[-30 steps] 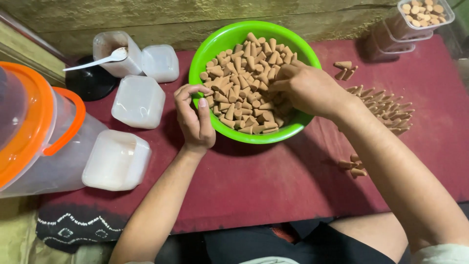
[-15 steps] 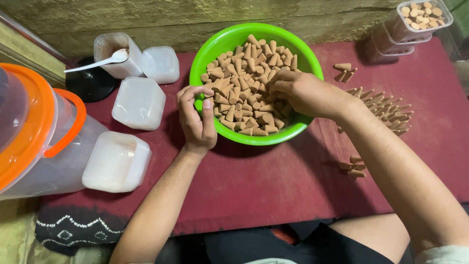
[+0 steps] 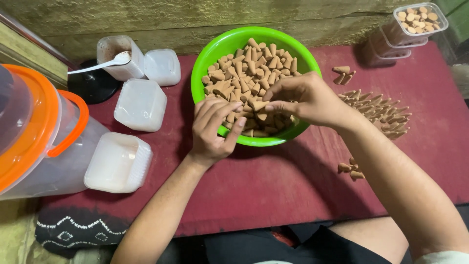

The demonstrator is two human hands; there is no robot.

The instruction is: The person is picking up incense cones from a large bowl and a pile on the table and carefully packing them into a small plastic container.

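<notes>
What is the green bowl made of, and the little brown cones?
The bowl looks like plastic: bright green, smooth, with a slight shine on its rim. The cones look like pressed, dried powder or clay, perhaps incense: dull, tan, chalky, no shine. The right hand pinches one; the left hand touches the pile.

Clear plastic tubs (image 3: 410, 27) stacked top right, top one packed with tan pieces. Four white square plastic containers (image 3: 140, 104) sit left of the green bowl (image 3: 215, 46). No labels, signs, screens.
</notes>
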